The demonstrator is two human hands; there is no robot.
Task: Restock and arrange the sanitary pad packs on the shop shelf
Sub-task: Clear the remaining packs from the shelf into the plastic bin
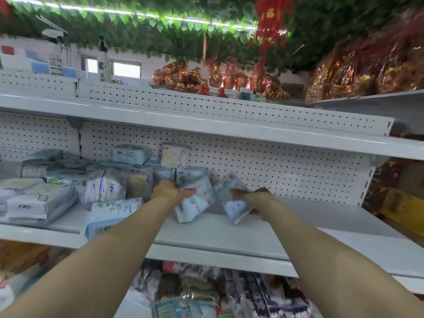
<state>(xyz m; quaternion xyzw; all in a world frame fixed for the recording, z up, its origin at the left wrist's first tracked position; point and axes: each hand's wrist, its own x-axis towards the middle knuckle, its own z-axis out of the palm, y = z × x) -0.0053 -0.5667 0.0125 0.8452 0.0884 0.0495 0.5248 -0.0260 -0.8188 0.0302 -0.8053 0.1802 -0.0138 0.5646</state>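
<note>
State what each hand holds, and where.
Left hand: left pad pack, by its upper edge; right hand: right pad pack, by its right side.

A small shop. White metal shelves (229,228) with perforated back panels (275,166) hold stacked pad packs (41,198) at nine o'clock; foil-wrapped stock (367,72) sits at two o'clock.

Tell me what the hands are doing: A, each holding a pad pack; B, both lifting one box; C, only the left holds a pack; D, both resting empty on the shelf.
A: the left hand grips one tilted pack and the right hand grips a second pack, at the white shelf.
</note>
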